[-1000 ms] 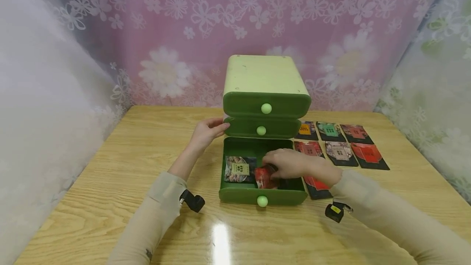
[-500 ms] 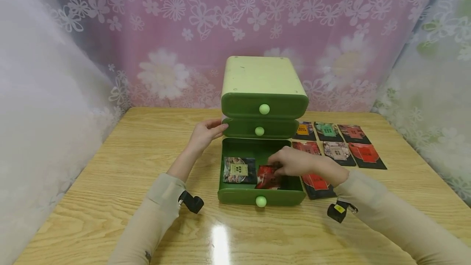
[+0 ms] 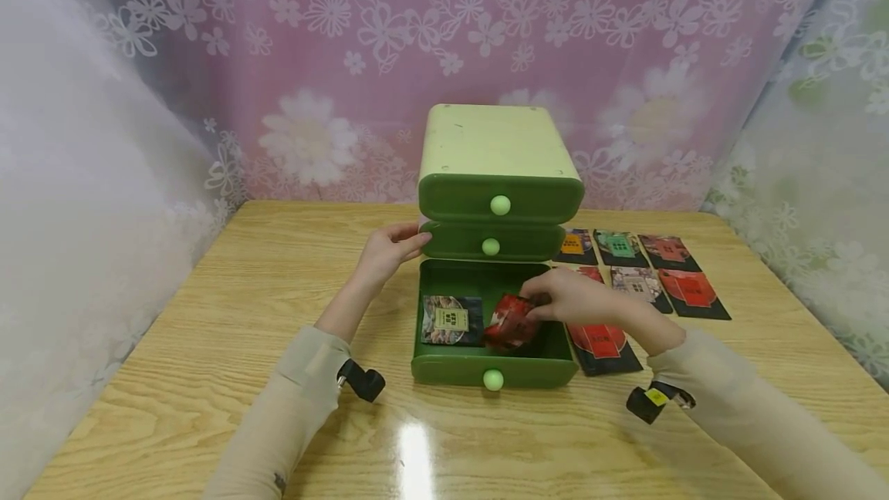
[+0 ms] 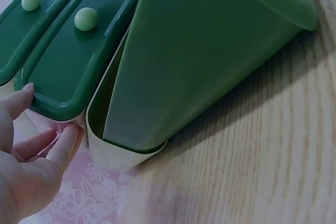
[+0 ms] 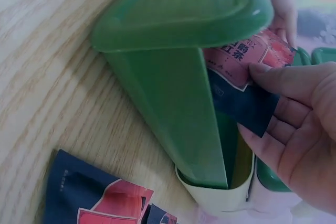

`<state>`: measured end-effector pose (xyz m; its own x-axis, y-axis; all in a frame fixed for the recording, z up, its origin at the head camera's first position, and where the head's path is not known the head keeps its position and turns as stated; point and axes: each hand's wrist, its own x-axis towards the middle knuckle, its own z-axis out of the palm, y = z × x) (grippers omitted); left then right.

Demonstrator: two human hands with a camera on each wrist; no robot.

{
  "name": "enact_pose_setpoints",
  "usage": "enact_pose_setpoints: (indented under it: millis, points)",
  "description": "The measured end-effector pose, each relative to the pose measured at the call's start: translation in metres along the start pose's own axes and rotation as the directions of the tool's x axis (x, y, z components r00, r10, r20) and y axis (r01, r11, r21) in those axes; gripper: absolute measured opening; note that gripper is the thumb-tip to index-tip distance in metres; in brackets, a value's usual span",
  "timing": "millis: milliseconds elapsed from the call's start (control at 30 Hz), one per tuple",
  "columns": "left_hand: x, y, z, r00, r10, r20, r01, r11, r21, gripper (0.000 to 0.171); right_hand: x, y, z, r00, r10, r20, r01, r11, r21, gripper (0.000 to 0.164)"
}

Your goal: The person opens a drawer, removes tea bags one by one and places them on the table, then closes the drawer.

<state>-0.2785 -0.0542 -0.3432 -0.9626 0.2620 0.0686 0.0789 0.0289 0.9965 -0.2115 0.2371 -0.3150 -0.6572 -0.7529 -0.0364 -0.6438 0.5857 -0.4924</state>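
Observation:
A green and cream drawer cabinet stands on the table, its bottom drawer pulled out. My left hand grips the cabinet's left side, thumb on the edge of the middle drawer's front. Over the right part of the bottom drawer, my right hand pinches a red and dark tea packet between thumb and fingers. The right wrist view shows that packet tilted, partly hidden behind the drawer's front. Another tea packet, with a yellowish label, lies flat in the drawer's left part.
Several flat tea packets lie in rows right of the cabinet, among them a green one and a red one. One red packet lies close beside the bottom drawer. A floral cloth hangs behind the table.
My right hand has moved to the right and raised the red packet, which now tilts above the drawer floor. The left hand stays on the cabinet.

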Motion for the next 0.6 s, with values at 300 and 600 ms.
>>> enact_pose_setpoints:
  millis: [300, 600]
  points:
    - [-0.001, 0.0, 0.002, 1.0, 0.003, -0.018, -0.003, 1.0, 0.006, 0.05, -0.025, 0.004, -0.011, 0.979, 0.147, -0.142, -0.134, 0.986, 0.1, 0.013]
    - [0.0, -0.001, 0.001, 1.0, 0.007, -0.016, -0.007, 1.0, 0.003, 0.053, -0.06, 0.004, -0.027, 0.913, 0.338, -0.228, -0.278, 0.925, 0.259, 0.016]
